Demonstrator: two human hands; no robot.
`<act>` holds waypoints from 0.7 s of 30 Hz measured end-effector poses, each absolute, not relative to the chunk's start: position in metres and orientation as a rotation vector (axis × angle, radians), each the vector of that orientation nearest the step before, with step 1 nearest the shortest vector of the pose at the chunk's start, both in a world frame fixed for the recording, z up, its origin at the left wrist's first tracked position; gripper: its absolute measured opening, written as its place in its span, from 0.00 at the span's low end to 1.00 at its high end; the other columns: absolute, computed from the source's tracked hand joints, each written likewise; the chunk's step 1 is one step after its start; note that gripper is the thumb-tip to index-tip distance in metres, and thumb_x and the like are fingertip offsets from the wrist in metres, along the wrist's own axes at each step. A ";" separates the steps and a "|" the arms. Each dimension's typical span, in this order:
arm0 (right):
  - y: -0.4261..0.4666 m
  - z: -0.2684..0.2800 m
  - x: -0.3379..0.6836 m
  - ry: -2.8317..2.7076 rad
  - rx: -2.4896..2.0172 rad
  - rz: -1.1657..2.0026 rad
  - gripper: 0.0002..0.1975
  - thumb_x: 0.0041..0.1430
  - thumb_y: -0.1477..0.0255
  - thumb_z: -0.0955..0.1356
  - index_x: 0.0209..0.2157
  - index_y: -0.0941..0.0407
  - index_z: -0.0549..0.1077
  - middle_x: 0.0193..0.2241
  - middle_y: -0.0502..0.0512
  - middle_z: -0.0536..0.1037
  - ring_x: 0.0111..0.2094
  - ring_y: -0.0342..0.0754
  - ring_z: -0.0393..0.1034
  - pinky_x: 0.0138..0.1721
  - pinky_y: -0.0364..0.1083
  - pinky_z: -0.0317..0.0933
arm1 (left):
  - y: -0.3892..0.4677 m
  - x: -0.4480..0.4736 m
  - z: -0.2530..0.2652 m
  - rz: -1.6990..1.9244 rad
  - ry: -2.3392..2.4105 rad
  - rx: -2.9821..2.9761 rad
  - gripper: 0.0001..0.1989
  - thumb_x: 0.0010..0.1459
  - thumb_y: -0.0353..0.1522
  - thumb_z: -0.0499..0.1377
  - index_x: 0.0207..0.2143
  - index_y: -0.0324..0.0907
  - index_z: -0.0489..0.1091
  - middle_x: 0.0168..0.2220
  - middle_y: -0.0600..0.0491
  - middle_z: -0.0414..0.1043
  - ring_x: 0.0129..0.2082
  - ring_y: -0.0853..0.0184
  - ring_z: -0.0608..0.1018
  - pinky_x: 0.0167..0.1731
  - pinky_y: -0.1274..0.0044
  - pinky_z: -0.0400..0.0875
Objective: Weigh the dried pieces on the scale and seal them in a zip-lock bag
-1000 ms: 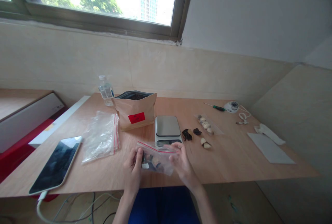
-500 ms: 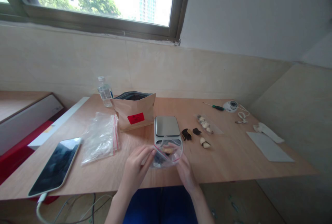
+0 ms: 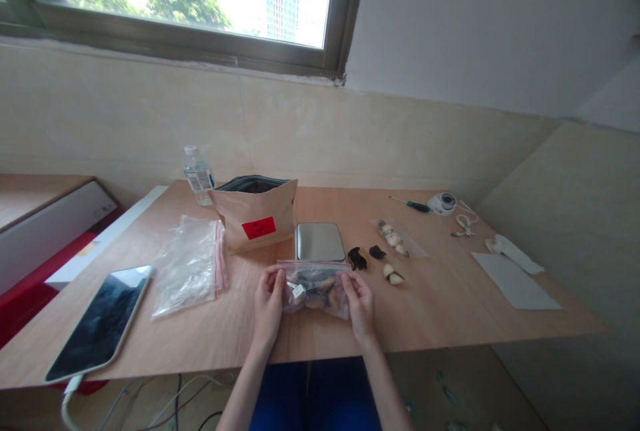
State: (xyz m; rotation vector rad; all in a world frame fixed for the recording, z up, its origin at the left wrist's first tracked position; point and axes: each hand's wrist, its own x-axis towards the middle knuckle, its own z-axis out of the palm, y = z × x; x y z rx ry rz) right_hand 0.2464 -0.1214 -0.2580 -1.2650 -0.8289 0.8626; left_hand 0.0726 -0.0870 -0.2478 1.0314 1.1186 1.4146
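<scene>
Between my hands a clear zip bag (image 3: 316,294) is stretched flat, with dark and tan dried pieces and a small white packet inside. My left hand (image 3: 270,294) pinches its left upper corner, and my right hand (image 3: 359,298) pinches the right one. The bag's zip edge runs across the top and covers the front of a small digital scale (image 3: 320,242), whose bare metal plate shows behind it. To the right of the scale lie a dark dried piece (image 3: 358,258), a smaller dark piece (image 3: 377,252) and a pale piece with a dark band (image 3: 393,275).
A kraft pouch (image 3: 257,214) stands open behind, beside a plastic bottle (image 3: 199,176). Empty zip bags (image 3: 187,268) and a phone (image 3: 100,324) lie left. Rightward are a filled bag (image 3: 395,239), screwdriver (image 3: 417,206), white camera (image 3: 443,204) and grey-white sheet (image 3: 515,281).
The zip bag's mouth, spread apart earlier, is now drawn straight between both hands. Each hand has shifted to a corner, and the bag's contents face me.
</scene>
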 end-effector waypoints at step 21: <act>-0.122 -0.263 0.246 -0.781 -1.287 0.665 0.16 0.55 0.57 0.68 0.34 0.56 0.74 0.29 0.53 0.78 0.32 0.48 0.71 0.37 0.45 0.64 | -0.089 0.065 -0.256 1.420 1.118 1.031 0.13 0.54 0.41 0.61 0.34 0.40 0.72 0.31 0.54 0.73 0.33 0.68 0.73 0.36 0.80 0.66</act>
